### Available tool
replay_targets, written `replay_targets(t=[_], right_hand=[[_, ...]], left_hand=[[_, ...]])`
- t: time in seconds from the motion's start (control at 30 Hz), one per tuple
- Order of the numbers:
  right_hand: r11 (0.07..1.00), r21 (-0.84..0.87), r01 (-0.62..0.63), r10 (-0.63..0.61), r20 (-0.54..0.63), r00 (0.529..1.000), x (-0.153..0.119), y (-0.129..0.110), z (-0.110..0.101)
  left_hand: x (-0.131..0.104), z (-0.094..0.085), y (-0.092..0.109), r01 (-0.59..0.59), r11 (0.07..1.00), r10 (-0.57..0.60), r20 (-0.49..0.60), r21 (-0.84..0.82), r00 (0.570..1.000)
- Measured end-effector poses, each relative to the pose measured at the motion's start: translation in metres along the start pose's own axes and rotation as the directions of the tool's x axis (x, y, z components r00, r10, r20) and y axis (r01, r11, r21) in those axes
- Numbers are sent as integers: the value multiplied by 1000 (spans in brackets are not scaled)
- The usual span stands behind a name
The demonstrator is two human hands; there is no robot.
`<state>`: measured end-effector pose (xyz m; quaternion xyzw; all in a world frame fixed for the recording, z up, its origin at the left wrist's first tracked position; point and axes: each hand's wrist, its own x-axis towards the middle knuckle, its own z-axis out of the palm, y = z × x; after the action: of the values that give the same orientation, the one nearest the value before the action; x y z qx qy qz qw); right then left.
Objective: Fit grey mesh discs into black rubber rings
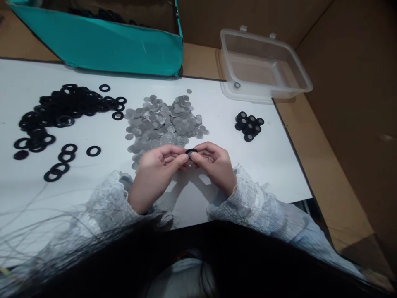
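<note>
Between the fingertips of both hands is a black ring (pixel 191 150), pinched from either side. My left hand (pixel 158 174) grips its left edge with thumb and fingers, and my right hand (pixel 215 165) grips its right edge. The thumbs cover much of the ring, so I cannot tell whether a disc sits in it. Just beyond my hands spreads a heap of small grey discs (pixel 167 124). Many loose black rings (pixel 71 103) lie piled to the left. On the right is a small cluster of black rings with grey discs in their centres (pixel 249 126).
A teal box (pixel 118 47) with dark rings inside stands at the back left. A clear plastic container (pixel 263 85) sits at the back right, with one small ringed piece by its near corner. Cardboard walls (pixel 356 82) rise behind and to the right of the white board (pixel 279 165).
</note>
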<state>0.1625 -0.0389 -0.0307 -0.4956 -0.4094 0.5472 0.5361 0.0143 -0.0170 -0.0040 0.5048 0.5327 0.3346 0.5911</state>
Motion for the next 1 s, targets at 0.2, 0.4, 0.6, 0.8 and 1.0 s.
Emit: replay_targets(t=[0.2,0.4,0.6,0.8,1.0], right_hand=[[968,-241,69,-35,143,989,5,-2,-12],[931,-330,153,-117,126,985,2,-6,-13],[972,-228,57,-47,50,998,-2,-6,-9],[994,-109,11,-16,-41,999,-3,2,0],[987,-161,7,12,112,994,2,1,-6]], left_hand=[[3,-8,-3,-126,947,104,86,297,991],[-2,-5,-6,-263,872,234,122,412,965],[-5,-3,0,-305,783,291,113,542,950],[-3,-3,-2,-143,964,130,75,223,989],[2,-5,-7,-116,966,102,69,229,992]])
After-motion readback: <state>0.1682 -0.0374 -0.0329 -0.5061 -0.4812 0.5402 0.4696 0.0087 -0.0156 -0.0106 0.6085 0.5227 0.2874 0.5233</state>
